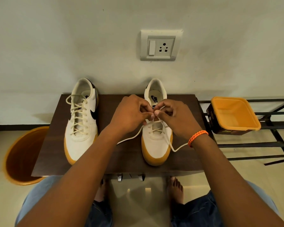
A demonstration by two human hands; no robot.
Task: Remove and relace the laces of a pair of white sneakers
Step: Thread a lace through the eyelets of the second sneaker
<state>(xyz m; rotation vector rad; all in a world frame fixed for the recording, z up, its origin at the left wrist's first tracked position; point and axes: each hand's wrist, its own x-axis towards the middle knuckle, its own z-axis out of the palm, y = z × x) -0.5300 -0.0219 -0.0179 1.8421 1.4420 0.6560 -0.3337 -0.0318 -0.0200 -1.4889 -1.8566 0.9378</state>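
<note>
**Both hands at the right sneaker's lace**

While the left sneaker point(81, 122) lies fully laced on the left part of the dark wooden table point(121, 154), the right sneaker point(156, 136) sits toward the right with only its nearest eyelets threaded. Both toes point toward the person. The left hand point(129, 115) and right hand point(175, 117) meet over the right shoe's tongue, fingers curled, thumbs and forefingers pinching the cream lace point(129, 139); they cover the middle eyelets, so how far the threading goes up cannot be told. Two loose lace ends trail onto the table, one to the left of the shoe, the other to the right near the orange wristband point(197, 136). An orange bucket point(21, 154) stands on the floor at the table's left edge. To the right, an orange-lidded box point(234, 115) rests on a black metal rack point(272, 128). A wall socket point(161, 45) sits above the shoes. Bare feet point(175, 189) show beneath the near edge.
</note>
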